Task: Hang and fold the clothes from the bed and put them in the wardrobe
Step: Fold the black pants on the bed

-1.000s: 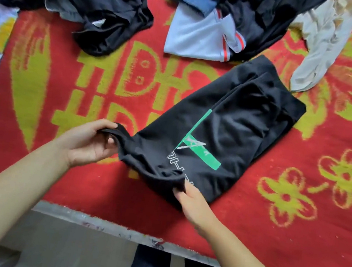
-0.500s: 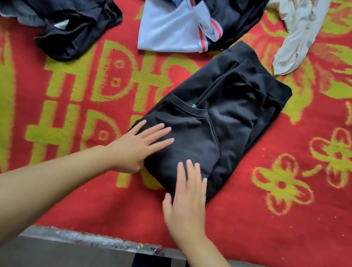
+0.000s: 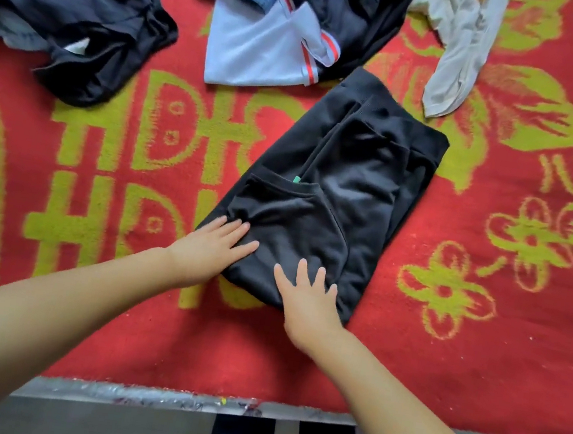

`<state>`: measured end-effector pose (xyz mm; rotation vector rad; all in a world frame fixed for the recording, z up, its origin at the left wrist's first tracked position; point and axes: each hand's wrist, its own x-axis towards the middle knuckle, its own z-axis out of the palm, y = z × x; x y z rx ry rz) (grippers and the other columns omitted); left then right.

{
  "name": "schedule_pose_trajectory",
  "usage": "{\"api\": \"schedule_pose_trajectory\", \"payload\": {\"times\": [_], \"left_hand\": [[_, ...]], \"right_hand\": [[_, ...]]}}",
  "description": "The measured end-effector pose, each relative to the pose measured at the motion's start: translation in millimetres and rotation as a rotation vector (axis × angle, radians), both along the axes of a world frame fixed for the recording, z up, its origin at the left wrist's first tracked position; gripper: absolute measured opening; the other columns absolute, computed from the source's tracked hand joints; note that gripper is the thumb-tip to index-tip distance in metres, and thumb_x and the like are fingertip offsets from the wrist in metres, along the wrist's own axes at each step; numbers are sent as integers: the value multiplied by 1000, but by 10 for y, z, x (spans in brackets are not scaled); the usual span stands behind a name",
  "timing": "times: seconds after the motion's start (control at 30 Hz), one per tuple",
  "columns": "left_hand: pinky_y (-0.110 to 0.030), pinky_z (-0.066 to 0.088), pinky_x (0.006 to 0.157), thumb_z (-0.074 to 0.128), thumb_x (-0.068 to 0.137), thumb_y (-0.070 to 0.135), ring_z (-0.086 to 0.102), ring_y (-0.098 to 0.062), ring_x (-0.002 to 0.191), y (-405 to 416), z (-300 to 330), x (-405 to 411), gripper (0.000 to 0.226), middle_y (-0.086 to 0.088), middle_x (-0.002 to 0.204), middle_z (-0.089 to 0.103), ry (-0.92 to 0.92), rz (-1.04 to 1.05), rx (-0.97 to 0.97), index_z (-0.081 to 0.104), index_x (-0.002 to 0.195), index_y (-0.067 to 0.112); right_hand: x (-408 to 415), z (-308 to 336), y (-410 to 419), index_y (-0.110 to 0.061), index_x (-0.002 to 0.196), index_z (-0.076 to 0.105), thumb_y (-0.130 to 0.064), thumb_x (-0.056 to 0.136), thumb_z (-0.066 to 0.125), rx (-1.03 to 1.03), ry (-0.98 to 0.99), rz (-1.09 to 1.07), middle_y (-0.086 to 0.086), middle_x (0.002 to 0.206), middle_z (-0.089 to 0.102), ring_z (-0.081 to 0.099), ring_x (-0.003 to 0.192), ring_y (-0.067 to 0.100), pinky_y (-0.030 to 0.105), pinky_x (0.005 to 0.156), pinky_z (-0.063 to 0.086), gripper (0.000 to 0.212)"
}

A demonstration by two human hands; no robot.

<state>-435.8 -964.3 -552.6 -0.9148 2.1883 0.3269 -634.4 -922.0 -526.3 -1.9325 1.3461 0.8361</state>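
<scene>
Midway through a fold, I had both palms flat on the black garment (image 3: 336, 194) at the blanket's (image 3: 477, 375) centre: left hand (image 3: 211, 252) spread on its 8 o'clock corner, right hand (image 3: 307, 294) splayed on the near edge, neither pinching cloth. I judged the next move another fold or a lift, keeping the layers together. Unfolded clothes (image 3: 288, 23) lay at 12 o'clock, cut off by the frame. No wardrobe showed; the garment's type stayed unclear.
</scene>
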Motion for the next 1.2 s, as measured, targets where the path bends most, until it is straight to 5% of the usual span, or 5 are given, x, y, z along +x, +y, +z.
{"api": "schedule_pose_trajectory", "payload": {"times": [0.33,0.5,0.77,1.03,1.2], "left_hand": [[-29,31,50,43,66,15,40,-17,54,351,814,-743,11,1,59,43,116,363,997,51,71,12],[-27,43,70,56,72,14,58,-10,72,-407,633,-313,19,0,76,62,432,1047,951,66,88,8],[-33,48,80,56,94,31,60,-23,93,-438,-232,-538,21,-5,98,65,809,1882,30,61,102,13],[-41,32,69,35,103,30,53,-39,84,-173,-309,-736,31,-17,83,57,803,1652,-408,47,89,6],[-41,36,86,36,101,40,51,-37,114,-332,-387,-788,38,-15,120,57,523,1582,-373,47,120,8]], "right_hand": [[-1171,691,-10,-22,124,55,-4,81,56,668,-357,41,-8,111,60,56,92,4,10,75,41,46],[-1484,474,-711,-27,110,59,-14,87,65,374,-540,-554,4,107,65,59,95,15,29,82,48,27],[-1155,8,-899,-14,143,35,-43,95,51,-296,-344,-961,12,139,49,46,127,30,35,99,37,58],[-1232,-349,-602,-7,94,54,-31,100,42,-546,-341,-1155,18,89,64,58,87,40,41,70,39,28],[-1247,-431,-721,-12,123,50,-26,100,41,-474,-203,-1068,15,122,56,51,114,35,41,87,39,27]]}}
